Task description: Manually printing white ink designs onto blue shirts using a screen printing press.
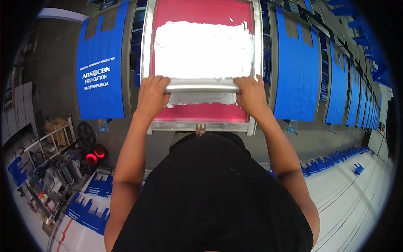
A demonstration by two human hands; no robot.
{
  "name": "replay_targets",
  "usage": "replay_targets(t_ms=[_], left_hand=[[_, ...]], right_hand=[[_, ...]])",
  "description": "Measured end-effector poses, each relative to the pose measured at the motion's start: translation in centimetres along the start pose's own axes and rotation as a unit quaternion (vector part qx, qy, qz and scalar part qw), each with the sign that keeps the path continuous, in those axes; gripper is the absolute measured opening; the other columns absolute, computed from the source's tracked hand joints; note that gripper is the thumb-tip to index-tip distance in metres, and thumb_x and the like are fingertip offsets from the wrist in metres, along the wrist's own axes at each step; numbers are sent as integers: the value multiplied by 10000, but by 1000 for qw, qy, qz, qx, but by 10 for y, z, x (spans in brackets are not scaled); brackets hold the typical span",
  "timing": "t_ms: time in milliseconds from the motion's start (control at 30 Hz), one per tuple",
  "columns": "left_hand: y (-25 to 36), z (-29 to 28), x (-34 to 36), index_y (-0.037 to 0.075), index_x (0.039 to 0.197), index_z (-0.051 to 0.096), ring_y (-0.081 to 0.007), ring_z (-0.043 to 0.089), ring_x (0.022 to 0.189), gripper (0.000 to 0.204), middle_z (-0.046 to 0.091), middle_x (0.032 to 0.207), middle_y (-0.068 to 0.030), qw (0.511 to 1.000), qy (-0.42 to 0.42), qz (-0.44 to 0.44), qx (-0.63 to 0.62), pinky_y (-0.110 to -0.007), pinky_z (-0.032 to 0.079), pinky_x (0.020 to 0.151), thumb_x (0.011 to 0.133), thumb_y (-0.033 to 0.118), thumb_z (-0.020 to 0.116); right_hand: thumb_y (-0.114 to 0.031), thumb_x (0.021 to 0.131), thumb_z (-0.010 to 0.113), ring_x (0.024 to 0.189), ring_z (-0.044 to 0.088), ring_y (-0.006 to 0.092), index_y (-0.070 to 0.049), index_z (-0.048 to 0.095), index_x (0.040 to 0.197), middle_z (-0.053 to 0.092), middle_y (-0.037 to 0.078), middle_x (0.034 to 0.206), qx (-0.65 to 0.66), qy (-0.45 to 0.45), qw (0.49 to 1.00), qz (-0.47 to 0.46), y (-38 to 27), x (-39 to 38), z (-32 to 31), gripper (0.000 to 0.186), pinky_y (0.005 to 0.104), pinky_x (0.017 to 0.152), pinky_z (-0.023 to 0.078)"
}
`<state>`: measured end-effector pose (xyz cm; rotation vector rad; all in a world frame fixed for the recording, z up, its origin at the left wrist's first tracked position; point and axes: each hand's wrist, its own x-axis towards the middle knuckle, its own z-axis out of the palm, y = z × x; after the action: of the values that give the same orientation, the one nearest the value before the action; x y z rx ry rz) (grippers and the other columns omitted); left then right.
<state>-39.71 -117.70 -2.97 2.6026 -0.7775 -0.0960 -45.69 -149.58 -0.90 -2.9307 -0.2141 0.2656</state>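
Both my hands grip a wide metal-handled squeegee, my left hand closed round its left end and my right hand round its right end. The squeegee lies across a screen printing frame with silvery metal edges and pink-red mesh. Thick white ink covers much of the mesh beyond the squeegee, with a ragged far edge. Some white smears show on the near side of the blade. What lies under the frame is hidden.
A blue bag with white print lies on a board to the left. To the right, blue bags run along in a row. More blue bags lie at lower left, near a cluttered shelf and red-glowing round lights.
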Motion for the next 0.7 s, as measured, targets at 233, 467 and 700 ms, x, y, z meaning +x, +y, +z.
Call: replay_targets(t_ms=[233, 467, 700], left_hand=[[29, 5, -50, 46, 931, 620, -296, 566, 879, 354, 614, 896, -110, 998, -13, -15, -62, -404, 453, 781, 590, 35, 716], [21, 33, -77, 50, 906, 631, -312, 584, 852, 376, 638, 903, -126, 998, 42, 4, -48, -416, 470, 775, 538, -9, 678], [-43, 29, 76, 100, 952, 703, -334, 631, 827, 313, 667, 841, -147, 998, 19, -65, 15, -431, 517, 737, 640, 81, 711]], right_hand=[[9, 639, 595, 909, 601, 293, -71, 637, 995, 649, 101, 884, 29, -48, 998, 17, -21, -47, -1, 368, 540, 1018, 330], [3, 623, 639, 951, 620, 261, -95, 662, 975, 682, 76, 945, 27, -73, 996, 36, -27, -59, 19, 367, 584, 1094, 259], [-67, 652, 640, 821, 651, 275, -161, 680, 1011, 665, 113, 772, -66, 18, 998, 9, 31, 87, 17, 374, 586, 1015, 327]])
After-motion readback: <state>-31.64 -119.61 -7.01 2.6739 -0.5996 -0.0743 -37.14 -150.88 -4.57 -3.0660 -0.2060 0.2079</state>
